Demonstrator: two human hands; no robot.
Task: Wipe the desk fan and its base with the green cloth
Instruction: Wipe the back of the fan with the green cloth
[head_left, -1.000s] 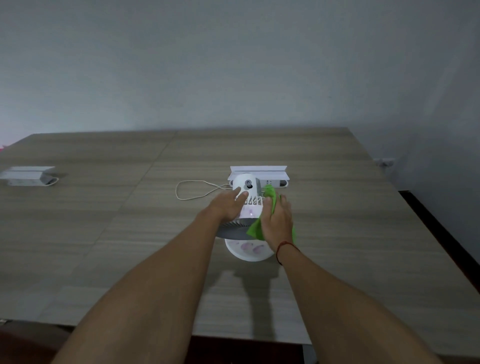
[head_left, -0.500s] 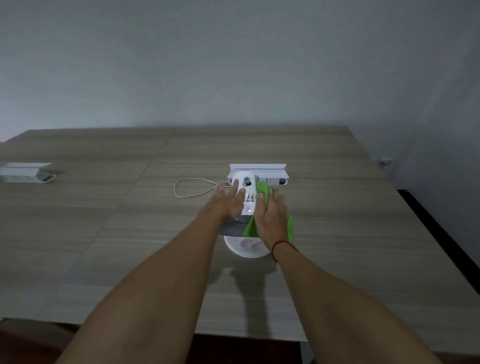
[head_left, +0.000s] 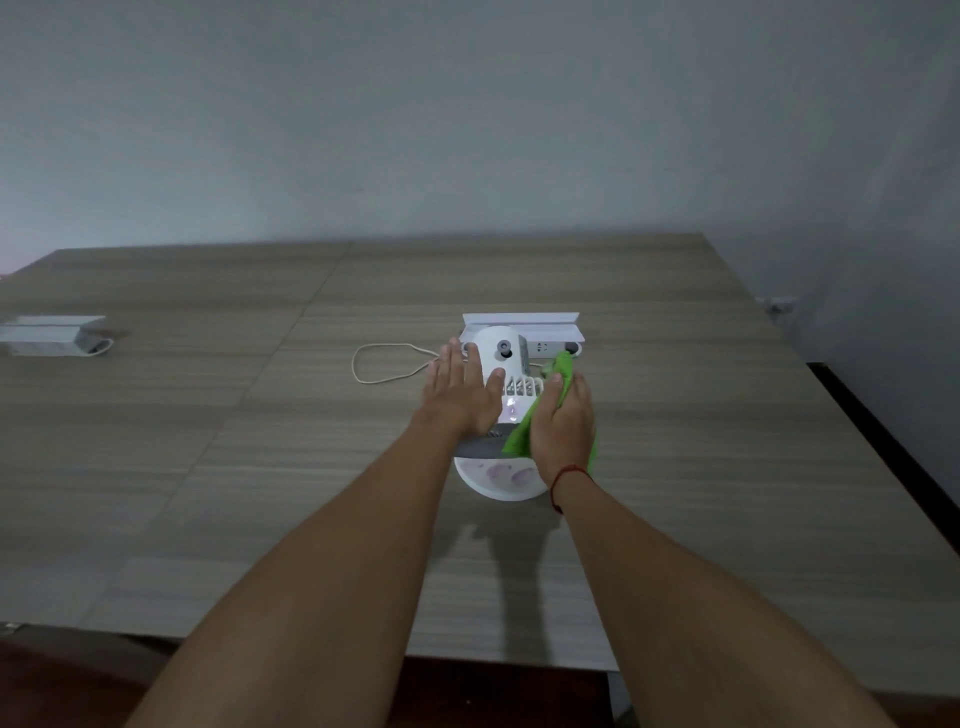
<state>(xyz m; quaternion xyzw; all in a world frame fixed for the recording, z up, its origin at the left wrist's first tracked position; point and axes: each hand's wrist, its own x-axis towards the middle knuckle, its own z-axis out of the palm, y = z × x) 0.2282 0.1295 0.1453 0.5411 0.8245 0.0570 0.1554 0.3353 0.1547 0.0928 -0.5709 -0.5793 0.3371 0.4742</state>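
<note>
A small white desk fan (head_left: 503, 358) with a grey rim stands on its round white base (head_left: 498, 480) in the middle of the wooden table (head_left: 727, 467). My left hand (head_left: 460, 395) lies flat against the fan's left side, fingers straight and together, steadying it. My right hand (head_left: 563, 423) presses the green cloth (head_left: 519, 439) onto the fan's right side and top. The cloth sticks out past my fingertips and below my palm. Both hands hide most of the fan's grille.
A white power strip (head_left: 550, 332) under a white cover sits just behind the fan. A white cable (head_left: 374, 364) loops to its left. Another white box (head_left: 49, 335) lies at the table's far left. A wall rises behind the table, and the table's right edge drops to a dark floor.
My left hand has slid from the fan's top to its left side and flattened. My right hand with the cloth has shifted slightly right and toward the fan's back.
</note>
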